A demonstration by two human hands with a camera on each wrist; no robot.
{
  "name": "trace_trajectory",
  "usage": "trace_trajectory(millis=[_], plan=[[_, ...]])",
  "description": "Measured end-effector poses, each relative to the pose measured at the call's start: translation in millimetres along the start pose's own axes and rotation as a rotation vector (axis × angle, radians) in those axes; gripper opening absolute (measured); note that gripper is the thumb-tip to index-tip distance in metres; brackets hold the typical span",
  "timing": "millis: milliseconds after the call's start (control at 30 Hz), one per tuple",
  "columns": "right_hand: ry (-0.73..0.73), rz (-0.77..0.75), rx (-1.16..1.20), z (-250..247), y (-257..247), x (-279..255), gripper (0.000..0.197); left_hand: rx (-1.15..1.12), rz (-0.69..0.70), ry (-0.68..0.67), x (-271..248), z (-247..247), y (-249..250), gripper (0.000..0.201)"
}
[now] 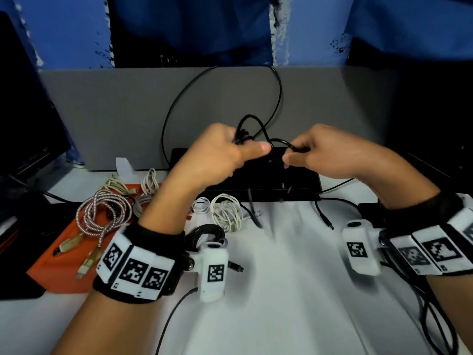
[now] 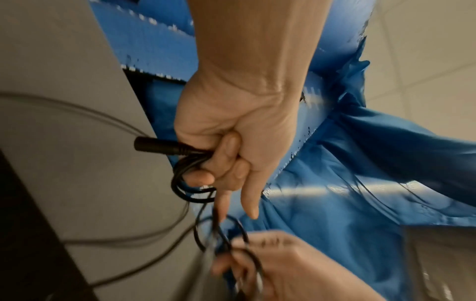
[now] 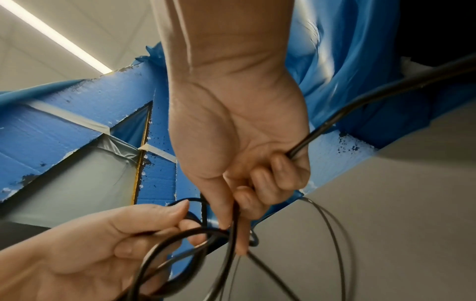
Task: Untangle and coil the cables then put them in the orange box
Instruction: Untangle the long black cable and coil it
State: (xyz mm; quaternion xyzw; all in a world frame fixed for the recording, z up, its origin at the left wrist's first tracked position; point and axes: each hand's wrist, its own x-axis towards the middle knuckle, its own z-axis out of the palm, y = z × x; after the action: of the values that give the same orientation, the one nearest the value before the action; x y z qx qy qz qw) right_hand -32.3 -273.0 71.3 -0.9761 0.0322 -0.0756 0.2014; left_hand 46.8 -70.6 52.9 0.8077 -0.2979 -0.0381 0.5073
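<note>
Coiled cables (image 1: 102, 213) lie in the box (image 1: 61, 262) at left; hands meet above the table (image 1: 294, 290).
</note>
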Motion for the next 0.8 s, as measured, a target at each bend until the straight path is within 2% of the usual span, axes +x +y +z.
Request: trace_trajectory(millis=[100,267,400,500,567,633,700,800], plan=[[0.056,-0.011,0.048,3,-4,3,0.025,0.218,0.044,0.019,2,14,-1,0.042],[0.081,-0.071,0.103,7,-6,-1,0.028,0.457,0.161,0.095,-3,15,4,0.028],[0.089,-0.105,0.160,2,-6,2,0.033,0.438,0.236,0.122,-6,10,10,0.021],[0.149,0.016,0.347,-7,8,6,0.041,0.246,0.170,0.407,2,-20,5,0.022],[0.130,0.068,0.443,-13,21,3,0.039,0.138,0.094,0.596,6,-44,-3,0.020],[0.068,0.078,0.529,-14,29,0,0.037,0.093,0.008,0.683,10,-60,-15,0.017],[0.041,0.091,0.541,-11,33,3,0.037,0.083,-0.056,0.675,11,-65,-23,0.022],[0.150,0.075,0.311,-8,37,11,0.034,0.106,-0.099,0.503,9,-67,-21,0.036]])
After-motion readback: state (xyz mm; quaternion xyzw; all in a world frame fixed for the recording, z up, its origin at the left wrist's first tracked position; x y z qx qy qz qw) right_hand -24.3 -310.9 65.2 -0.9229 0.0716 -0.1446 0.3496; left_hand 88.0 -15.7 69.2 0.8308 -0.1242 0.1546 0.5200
